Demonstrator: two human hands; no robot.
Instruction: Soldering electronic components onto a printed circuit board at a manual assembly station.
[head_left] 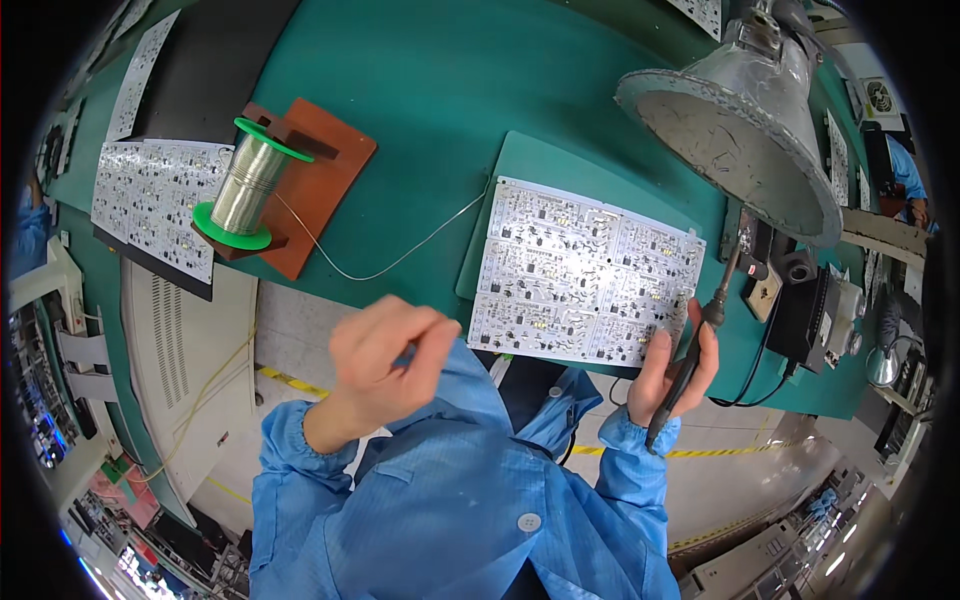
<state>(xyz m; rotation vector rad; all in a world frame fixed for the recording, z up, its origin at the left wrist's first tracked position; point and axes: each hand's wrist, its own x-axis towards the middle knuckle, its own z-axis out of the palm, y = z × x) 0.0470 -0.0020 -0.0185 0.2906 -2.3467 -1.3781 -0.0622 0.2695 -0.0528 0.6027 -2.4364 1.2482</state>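
Well, your right hand (652,384) gripped the iron (684,379); your left hand (382,356) curled closed. Steadying the board (565,275) probably mattered.

Your left hand (390,355) blurs in front of the surface's (420,90) near edge, its fingers curled so you cannot tell whether anything sits between them. Your right hand (680,375) hides part of the soldering iron's (686,372) handle, and the iron's tip is hard to make out against the clutter below the metal hood (740,135). That hood covers part of the surface toward its right edge. The circuit-board panel (580,275) conceals much of the green sheet (530,160) beneath; its components are too small to identify. You cannot tell exactly where the solder wire (400,262) ends. Toward the surface's far edge, another board (700,12) is cut off by the picture.
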